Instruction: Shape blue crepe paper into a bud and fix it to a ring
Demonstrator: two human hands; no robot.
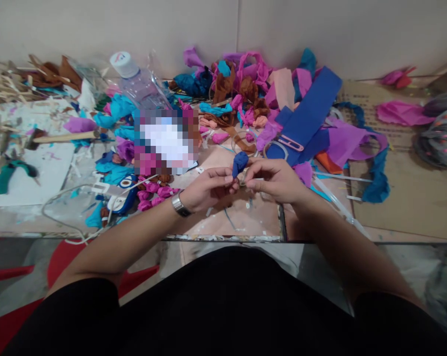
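Note:
A small, twisted dark blue bud, seemingly of crepe paper, stands up between my two hands over the table's front part. My left hand, with a watch at the wrist, pinches the bud's lower end between thumb and fingers. Close by on the right, my right hand is closed in a pinch at the bud's base. Something small and pale shows between the fingertips there, too small to name. Behind my right hand lie a wide blue strip, a pink slotted tool and a clear tape ring.
Pink, brown and turquoise crepe pieces heap along the back wall. A capped plastic bottle leans at left centre. Further left are green-handled pliers and a hammer. A blue-and-white gadget lies with a cable; cardboard covers the right side.

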